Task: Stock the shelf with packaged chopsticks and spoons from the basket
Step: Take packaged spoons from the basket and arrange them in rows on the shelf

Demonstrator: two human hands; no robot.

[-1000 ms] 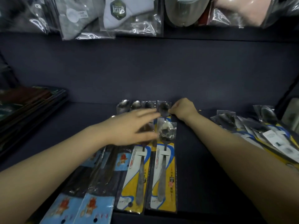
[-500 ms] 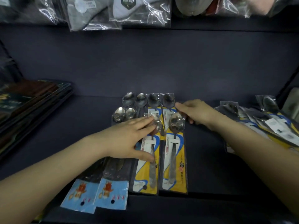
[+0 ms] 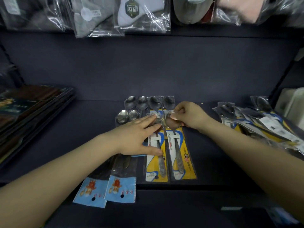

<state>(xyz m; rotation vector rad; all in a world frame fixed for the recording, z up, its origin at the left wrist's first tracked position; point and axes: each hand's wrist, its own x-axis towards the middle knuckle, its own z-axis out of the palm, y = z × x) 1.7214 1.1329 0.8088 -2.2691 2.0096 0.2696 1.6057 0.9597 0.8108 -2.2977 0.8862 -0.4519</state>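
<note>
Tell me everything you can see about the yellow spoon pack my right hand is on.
The yellow spoon pack is a long clear plastic sleeve over a yellow, white and blue card, holding one metal spoon with its bowl toward the shelf back. It lies flat on the dark shelf, alongside a matching pack on its left, their long edges meeting. The right hand pinches its far end over the spoon bowl. Its near end lies close to the shelf's front edge.
</note>
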